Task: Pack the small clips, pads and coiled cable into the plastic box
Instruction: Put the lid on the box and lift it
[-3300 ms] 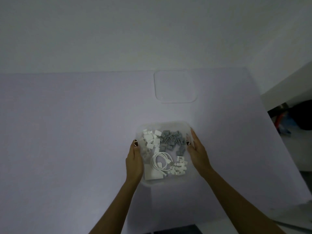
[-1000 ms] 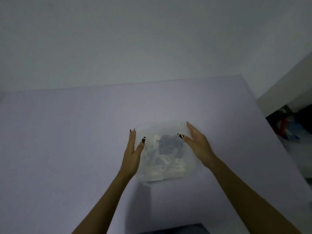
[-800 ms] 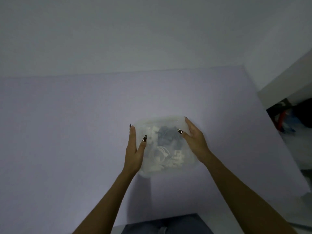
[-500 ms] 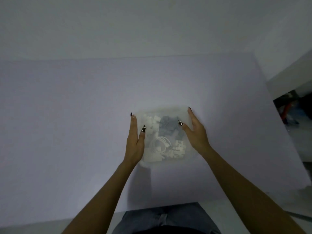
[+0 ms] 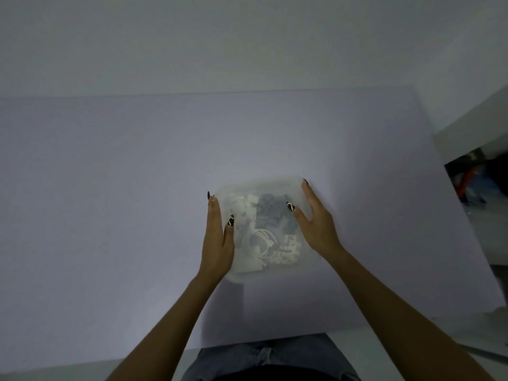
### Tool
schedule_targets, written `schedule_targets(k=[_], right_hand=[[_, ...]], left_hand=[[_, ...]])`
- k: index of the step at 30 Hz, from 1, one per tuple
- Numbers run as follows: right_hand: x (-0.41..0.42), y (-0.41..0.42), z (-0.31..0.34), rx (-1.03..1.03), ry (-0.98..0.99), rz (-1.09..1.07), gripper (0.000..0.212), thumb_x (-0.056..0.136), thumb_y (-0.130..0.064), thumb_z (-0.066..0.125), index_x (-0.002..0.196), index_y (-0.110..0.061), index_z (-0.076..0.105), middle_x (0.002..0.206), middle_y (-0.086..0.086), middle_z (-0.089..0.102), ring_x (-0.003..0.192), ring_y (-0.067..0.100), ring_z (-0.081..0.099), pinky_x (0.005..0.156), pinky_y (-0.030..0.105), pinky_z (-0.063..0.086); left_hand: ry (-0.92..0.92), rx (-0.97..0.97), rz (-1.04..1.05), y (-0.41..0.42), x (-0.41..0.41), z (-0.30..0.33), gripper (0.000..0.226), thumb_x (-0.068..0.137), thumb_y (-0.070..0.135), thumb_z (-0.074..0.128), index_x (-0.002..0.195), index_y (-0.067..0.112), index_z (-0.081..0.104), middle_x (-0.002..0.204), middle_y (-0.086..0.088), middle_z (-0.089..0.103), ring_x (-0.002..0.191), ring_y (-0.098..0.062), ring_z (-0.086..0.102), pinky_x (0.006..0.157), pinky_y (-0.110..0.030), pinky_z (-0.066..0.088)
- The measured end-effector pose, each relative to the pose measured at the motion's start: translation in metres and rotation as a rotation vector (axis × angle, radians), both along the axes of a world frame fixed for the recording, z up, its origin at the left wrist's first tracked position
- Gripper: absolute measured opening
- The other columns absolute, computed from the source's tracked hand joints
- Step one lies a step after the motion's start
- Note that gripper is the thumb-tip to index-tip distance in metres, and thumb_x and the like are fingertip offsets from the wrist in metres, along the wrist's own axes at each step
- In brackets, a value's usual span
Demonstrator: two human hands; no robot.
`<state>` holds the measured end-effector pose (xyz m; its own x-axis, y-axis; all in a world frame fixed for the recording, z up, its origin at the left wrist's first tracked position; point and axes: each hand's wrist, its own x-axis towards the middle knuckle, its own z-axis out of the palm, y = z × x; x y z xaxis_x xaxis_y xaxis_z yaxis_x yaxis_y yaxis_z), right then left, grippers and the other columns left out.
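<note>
Plastic box point(image 5: 264, 188) at centre frame, slightly right of middle, flat on the pale lilac table point(image 5: 110, 188). Translucent lid point(image 5: 275, 185) over the top, contents visible only as a blur through it: white clips point(image 5: 243, 206) upper left inside, grey pads point(image 5: 270, 213) upper middle, coiled cable point(image 5: 258, 242) lower middle, more white pieces point(image 5: 288, 247) lower right.

Left hand point(image 5: 217, 240) laid along the box's left edge, fingers straight and together, thumb resting on the lid; right hand point(image 5: 316, 221) mirrored on the right edge, fingers straight, thumb likewise on top. Neither grip closed round anything: both flat, pressing. Probably placed so to seat the lid evenly on both sides at once and to stop the box sliding on the smooth table; whether the lid has snapped home cannot be told.

Box nearly square with rounded corners, no strong long axis; near edge toward bottom of frame, far edge toward top, turned slightly clockwise. Cable coil flat, its loose ends trailing toward lower right.

Packing apparently complete, closing under way.
</note>
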<state>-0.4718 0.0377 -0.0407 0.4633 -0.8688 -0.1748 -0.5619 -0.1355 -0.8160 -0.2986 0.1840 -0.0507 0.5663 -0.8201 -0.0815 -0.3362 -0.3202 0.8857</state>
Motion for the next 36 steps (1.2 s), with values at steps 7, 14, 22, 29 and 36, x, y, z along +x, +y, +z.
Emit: schedule_targets(k=[7, 14, 22, 29, 36], right_hand=[[-0.003, 0.005, -0.002, -0.048, -0.014, 0.038, 0.062, 0.098, -0.024, 0.053, 0.151, -0.022, 0.023, 0.155, -0.018, 0.020, 0.137, -0.013, 0.017, 0.103, -0.004, 0.013], [-0.003, 0.005, -0.013, -0.118, 0.071, 0.115, 0.061, 0.101, -0.028, 0.045, 0.152, -0.022, 0.012, 0.160, -0.011, 0.011, 0.145, 0.001, 0.012, 0.105, -0.003, 0.009], [-0.004, 0.005, -0.018, -0.155, 0.066, 0.112, 0.060, 0.101, -0.027, 0.043, 0.153, -0.021, 0.012, 0.160, -0.011, 0.012, 0.145, 0.002, 0.013, 0.109, 0.002, 0.010], [-0.005, 0.006, -0.018, -0.149, 0.041, 0.109, 0.059, 0.101, -0.024, 0.042, 0.153, -0.020, 0.014, 0.160, -0.011, 0.013, 0.145, 0.001, 0.013, 0.110, 0.003, 0.011], [0.038, 0.003, -0.015, -0.084, -0.047, 0.113, 0.058, 0.099, -0.018, 0.046, 0.152, -0.016, 0.020, 0.158, -0.007, 0.020, 0.144, 0.004, 0.018, 0.106, -0.002, 0.011]], left_hand=[[-0.013, -0.003, 0.028, 0.008, -0.006, 0.000, 0.061, 0.099, 0.025, 0.029, 0.152, 0.017, 0.000, 0.160, 0.008, -0.004, 0.144, 0.004, 0.001, 0.111, -0.004, 0.006], [-0.053, 0.028, 0.036, 0.007, -0.009, -0.001, 0.062, 0.100, 0.008, 0.032, 0.151, 0.015, -0.004, 0.159, 0.007, -0.013, 0.142, 0.009, -0.007, 0.107, 0.001, 0.003], [-0.115, 0.113, 0.047, 0.009, -0.011, -0.009, 0.059, 0.101, 0.016, 0.032, 0.152, 0.014, 0.002, 0.161, 0.003, 0.003, 0.147, -0.009, 0.004, 0.116, -0.018, 0.008], [-0.100, 0.125, 0.051, 0.009, -0.013, -0.008, 0.059, 0.102, 0.019, 0.030, 0.152, 0.015, -0.001, 0.161, 0.003, -0.002, 0.139, 0.002, 0.003, 0.092, 0.013, 0.006], [0.002, 0.073, 0.137, 0.014, 0.024, -0.003, 0.060, 0.102, 0.029, 0.032, 0.151, 0.022, 0.000, 0.157, 0.013, 0.004, 0.142, 0.002, 0.005, 0.115, -0.020, 0.009]])
